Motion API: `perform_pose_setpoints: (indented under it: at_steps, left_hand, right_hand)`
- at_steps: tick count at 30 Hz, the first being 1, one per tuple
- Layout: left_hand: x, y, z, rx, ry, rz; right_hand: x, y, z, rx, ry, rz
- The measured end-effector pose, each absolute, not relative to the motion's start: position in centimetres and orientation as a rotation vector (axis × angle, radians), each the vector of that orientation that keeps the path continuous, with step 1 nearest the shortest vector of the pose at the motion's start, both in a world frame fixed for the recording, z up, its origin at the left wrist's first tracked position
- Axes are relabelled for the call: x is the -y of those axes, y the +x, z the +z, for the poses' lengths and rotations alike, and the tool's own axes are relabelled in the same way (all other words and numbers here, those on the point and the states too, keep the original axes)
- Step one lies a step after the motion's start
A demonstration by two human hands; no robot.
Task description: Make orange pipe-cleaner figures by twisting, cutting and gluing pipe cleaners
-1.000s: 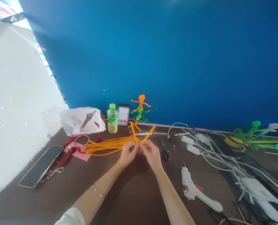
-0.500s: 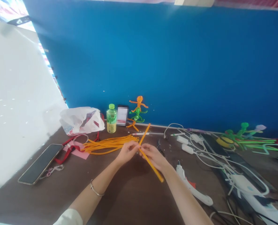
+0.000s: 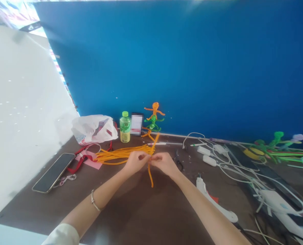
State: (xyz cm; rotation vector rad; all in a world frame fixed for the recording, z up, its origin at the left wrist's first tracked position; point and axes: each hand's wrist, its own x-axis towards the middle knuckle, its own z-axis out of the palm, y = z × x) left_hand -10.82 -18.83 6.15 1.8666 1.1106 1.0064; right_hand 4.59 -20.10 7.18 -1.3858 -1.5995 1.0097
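Note:
An orange pipe cleaner (image 3: pixel 150 177) is pinched at its middle between my two hands, with one end rising above the fingers and the other hanging below. My left hand (image 3: pixel 136 161) grips it from the left with thumb and fingertips. From the right, my right hand (image 3: pixel 164 164) pinches it at nearly the same spot, so the fingertips meet. The exact point of contact is hidden by the fingers. Behind my left hand lies a bundle of orange pipe cleaners (image 3: pixel 115 156). Beyond the hands, small orange (image 3: pixel 155 109) and green (image 3: pixel 153 123) pipe-cleaner figures stand against the blue panel.
Scissors (image 3: pixel 178 161) and a white glue gun (image 3: pixel 212 200) lie to the right, near tangled white cables (image 3: pixel 233 172) and chargers. On the left are a phone (image 3: pixel 53 173), a plastic bag (image 3: pixel 93 129) and a bottle (image 3: pixel 125 127). Green pipe cleaners (image 3: pixel 289 156) lie far right.
The pipe cleaner's lower part has swung from pointing down-right to hanging nearly straight down. My right hand has turned, with its fingertips against the left ones. The view has shifted slightly.

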Motion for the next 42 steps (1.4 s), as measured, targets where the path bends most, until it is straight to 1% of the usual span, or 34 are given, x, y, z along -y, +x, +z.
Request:
perform_pose_setpoints:
  at_steps: [5, 7, 9, 11, 12, 13, 15, 17, 19, 21, 26, 32, 38, 40, 42]
  left_hand:
    - [18.5, -10.6, 6.4, -1.256, 1.704, 1.012]
    - [18.0, -10.7, 6.5, -1.217, 1.567, 0.890]
    - [17.6, -11.1, 6.6, -1.108, 1.437, 0.661]
    - [17.7, -11.6, 6.7, -0.997, 1.404, 0.502]
    - [17.9, -11.9, 6.8, -0.978, 1.450, 0.521]
    - [18.3, -12.1, 6.8, -0.999, 1.533, 0.623]
    - [19.1, -12.5, 6.9, -1.051, 1.760, 0.950]
    - [19.9, -12.8, 7.0, -0.963, 2.015, 1.149]
    - [20.2, -13.0, 7.1, -0.808, 2.215, 1.160]
    - [20.2, -13.1, 7.2, -0.740, 2.271, 1.092]
    - [20.9, -12.2, 7.4, -0.818, 1.911, 0.888]
    - [22.5, -10.5, 7.1, -0.725, 1.564, 0.919]
    - [21.5, -10.8, 5.5, -0.829, 1.478, 0.943]
    - [21.3, -11.1, 5.4, -0.827, 1.438, 0.911]
    - [21.4, -11.3, 5.6, -0.827, 1.448, 0.900]
  right_hand:
    - [20.5, 4.1, 7.6, 1.764, -1.313, 0.513]
    - [21.0, 4.2, 7.6, 1.887, -1.268, 0.396]
    - [21.6, 4.5, 7.5, 2.007, -1.226, 0.358]
    - [22.0, 4.8, 7.4, 2.046, -1.190, 0.366]
    - [22.2, 4.9, 7.4, 2.024, -1.181, 0.382]
    - [22.3, 5.0, 7.4, 1.978, -1.182, 0.403]
    - [22.3, 5.0, 7.6, 1.845, -1.207, 0.481]
    - [22.4, 4.9, 8.2, 1.724, -1.238, 0.643]
    - [22.5, 4.8, 8.8, 1.636, -1.261, 0.846]
    - [22.7, 4.8, 9.4, 1.561, -1.257, 0.997]
    - [23.1, 3.9, 9.2, 1.327, -1.215, 1.074]
    - [23.9, 2.0, 7.8, 1.155, -1.264, 0.865]
    - [24.4, 2.9, 8.2, 1.514, -1.209, 0.749]
    - [24.4, 3.6, 8.6, 1.616, -1.235, 0.780]
    - [24.4, 4.1, 9.0, 1.637, -1.271, 0.886]
